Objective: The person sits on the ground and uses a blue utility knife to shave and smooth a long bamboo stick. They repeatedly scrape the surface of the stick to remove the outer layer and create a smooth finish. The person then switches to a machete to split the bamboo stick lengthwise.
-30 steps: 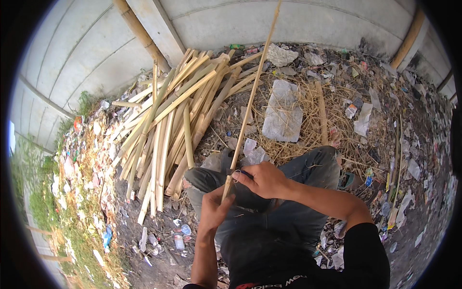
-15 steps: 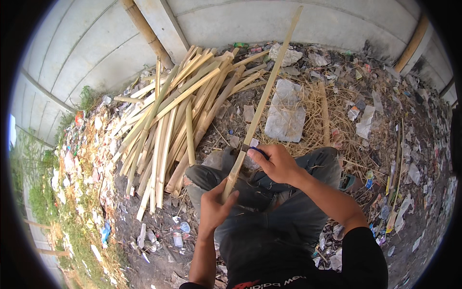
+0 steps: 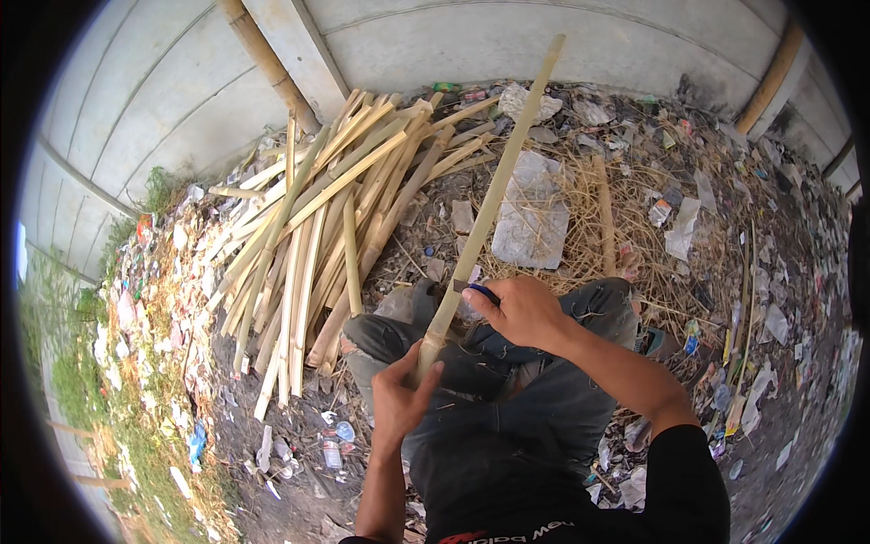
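A long pale bamboo strip (image 3: pixel 490 201) slants up and away from my lap, its far end close to the wall. My left hand (image 3: pixel 403 392) is wrapped round its near end, thumb along the side. In my closed right hand (image 3: pixel 520 311) is a knife (image 3: pixel 481 292) with a blue handle. Its short dark blade lies against the strip's right side, a little beyond my left hand. Part of the handle is hidden by my fingers. Both hands are over my crossed legs.
A heap of split bamboo strips (image 3: pixel 335 213) lies at the far left, by a grey panel wall (image 3: pixel 471 45). Beyond my right knee are a flat pale slab (image 3: pixel 531 210), dry shavings (image 3: pixel 584 204) and a lone bamboo piece (image 3: pixel 605 218). Litter covers the ground around me.
The bamboo strip has turned about its length, showing a broader, greener face, and its far end sits slightly lower. Both hands keep their hold; the knife stays against the strip.
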A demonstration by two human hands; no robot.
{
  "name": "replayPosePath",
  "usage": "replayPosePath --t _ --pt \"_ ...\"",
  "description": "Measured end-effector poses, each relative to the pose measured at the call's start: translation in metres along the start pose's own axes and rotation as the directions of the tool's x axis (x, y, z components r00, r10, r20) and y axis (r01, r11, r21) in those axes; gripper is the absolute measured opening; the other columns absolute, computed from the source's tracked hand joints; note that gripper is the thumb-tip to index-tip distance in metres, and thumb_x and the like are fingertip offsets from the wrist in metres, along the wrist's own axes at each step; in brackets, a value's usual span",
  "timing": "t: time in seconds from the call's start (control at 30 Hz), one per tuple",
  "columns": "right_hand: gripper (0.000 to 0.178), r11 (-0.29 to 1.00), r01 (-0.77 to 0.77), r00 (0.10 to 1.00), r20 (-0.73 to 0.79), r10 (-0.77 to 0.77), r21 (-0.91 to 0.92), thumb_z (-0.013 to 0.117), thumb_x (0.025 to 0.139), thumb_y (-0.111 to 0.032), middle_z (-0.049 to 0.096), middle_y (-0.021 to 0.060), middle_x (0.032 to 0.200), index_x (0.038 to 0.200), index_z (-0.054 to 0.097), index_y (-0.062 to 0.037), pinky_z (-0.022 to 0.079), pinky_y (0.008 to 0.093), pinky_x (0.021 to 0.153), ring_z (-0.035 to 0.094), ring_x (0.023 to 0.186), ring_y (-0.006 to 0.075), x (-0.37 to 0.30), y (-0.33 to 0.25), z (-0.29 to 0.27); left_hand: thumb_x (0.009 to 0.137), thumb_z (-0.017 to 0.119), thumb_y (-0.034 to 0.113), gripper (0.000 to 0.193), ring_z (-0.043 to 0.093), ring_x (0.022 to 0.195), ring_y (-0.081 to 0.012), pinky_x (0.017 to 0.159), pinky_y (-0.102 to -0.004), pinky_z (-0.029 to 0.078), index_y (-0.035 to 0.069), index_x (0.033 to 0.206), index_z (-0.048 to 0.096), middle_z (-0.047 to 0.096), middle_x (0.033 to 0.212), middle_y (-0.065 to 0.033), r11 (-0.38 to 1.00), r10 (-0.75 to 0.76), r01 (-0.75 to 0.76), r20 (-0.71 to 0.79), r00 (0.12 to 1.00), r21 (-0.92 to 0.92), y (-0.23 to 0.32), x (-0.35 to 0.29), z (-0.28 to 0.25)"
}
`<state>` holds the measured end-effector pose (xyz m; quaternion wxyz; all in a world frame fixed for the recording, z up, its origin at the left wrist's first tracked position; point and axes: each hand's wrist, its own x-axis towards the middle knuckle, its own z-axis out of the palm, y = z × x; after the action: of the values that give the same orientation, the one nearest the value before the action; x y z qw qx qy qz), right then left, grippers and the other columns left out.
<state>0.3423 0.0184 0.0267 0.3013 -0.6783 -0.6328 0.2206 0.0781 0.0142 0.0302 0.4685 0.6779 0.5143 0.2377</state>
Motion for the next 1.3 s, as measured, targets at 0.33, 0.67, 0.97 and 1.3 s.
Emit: replayPosePath --t 0.33,0.67,0.97,1.3 --pt "0.055 0.993 0.094 0.989 -0.123 -0.086 0.066 0.056 0.108 -0.048 0.058 0.0189 0.059 0.088 0.074 -0.0006 0.043 0.0485 0.056 0.056 0.054 0.0409 0.006 0.008 0.010 0.094 0.081 0.018 0.053 0.068 0.098 -0.0111 0.089 -0.0288 0.055 -0.009 0.136 0.065 0.078 0.107 -0.0140 0.999 -0.015 0.015 0.000 1.000 -0.035 0.000 -0.001 0.001" --pt "0.063 0.981 -0.174 0.954 -0.234 0.190 0.087 0.051 0.108 -0.052 0.058 0.0228 0.060 0.079 0.068 0.0018 0.045 0.0524 0.058 0.060 0.059 0.0454 0.067 0.045 -0.062 0.094 0.078 0.015 0.045 0.066 0.072 -0.0096 0.068 -0.0285 0.053 -0.005 0.133 0.069 0.073 0.079 -0.0108 0.980 0.191 -0.188 -0.060 0.980 0.060 -0.016 0.001 0.000" --pt "0.058 0.991 -0.109 0.989 -0.090 0.116 0.073 0.054 0.105 -0.053 0.066 0.0207 0.066 0.089 0.076 -0.0018 0.051 0.0540 0.063 0.068 0.069 0.0444 0.039 0.013 -0.026 0.093 0.079 0.014 0.045 0.064 0.074 -0.0079 0.068 -0.0280 0.053 -0.005 0.133 0.068 0.073 0.080 -0.0110 0.986 0.167 -0.165 -0.092 0.982 0.032 -0.018 0.001 0.006" --pt "0.055 0.996 0.055 0.994 -0.102 -0.047 0.074 0.056 0.105 -0.053 0.062 0.0212 0.061 0.093 0.077 -0.0031 0.048 0.0519 0.057 0.065 0.059 0.0424 0.017 -0.001 0.015 0.094 0.079 0.015 0.047 0.062 0.079 -0.0056 0.071 -0.0266 0.054 -0.007 0.133 0.068 0.074 0.086 -0.0067 0.995 0.067 -0.073 -0.099 0.993 -0.063 -0.008 0.006 0.007"
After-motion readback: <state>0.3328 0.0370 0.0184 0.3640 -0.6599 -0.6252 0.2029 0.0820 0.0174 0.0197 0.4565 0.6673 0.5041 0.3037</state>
